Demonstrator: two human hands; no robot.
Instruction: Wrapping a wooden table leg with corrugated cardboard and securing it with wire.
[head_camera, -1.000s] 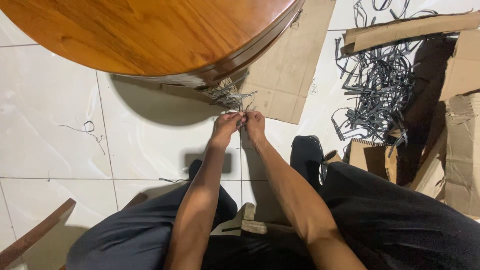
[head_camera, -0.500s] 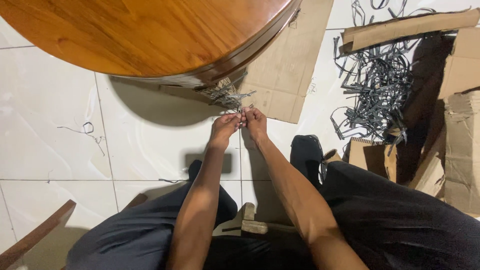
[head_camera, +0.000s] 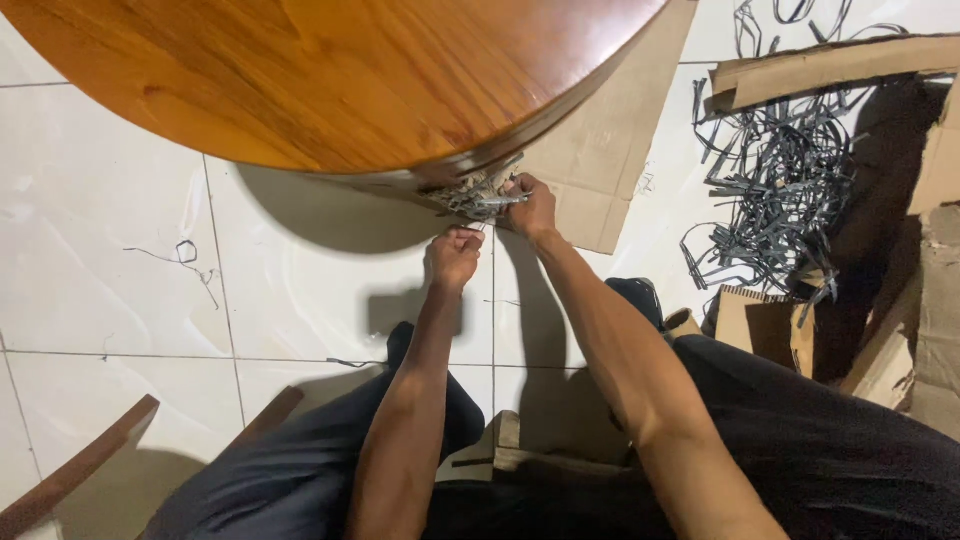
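- Right hand (head_camera: 530, 205) at about 12 o'clock from the lap, fingers curled on the small bundle of thin grey flat strips (head_camera: 478, 196), gripping it at the bundle's 3 o'clock end.
- Bundle sits right under the rim of the round glossy brown wooden tabletop (head_camera: 330, 80), touching the rim's shadow line; strips are stiff, narrow, matte, splayed like a brush.
- Left hand (head_camera: 455, 255) at 7 o'clock of the bundle, just below it, fingers pinched together; what they pinch is too thin to tell, maybe a single strip.
- Flat tan cardboard sheet (head_camera: 605, 170) lies at 3 o'clock of the right hand, rough, with a straight cut edge, partly under the tabletop.
- Loose heap of grey plastic strips (head_camera: 780, 180) at 2 o'clock, well apart from the hands, tangled and curling.
- Torn brown cardboard boxes (head_camera: 900, 300) at 3 to 4 o'clock, corrugated with ragged edges.
- Glossy white tiled floor (head_camera: 110, 260) open at 9 to 10 o'clock, with a small wire scrap (head_camera: 185, 252) on it.
- Curved dark wooden chair part (head_camera: 70, 470) at 8 o'clock.
- Person's black trousers (head_camera: 820, 440) fill 5 to 7 o'clock.
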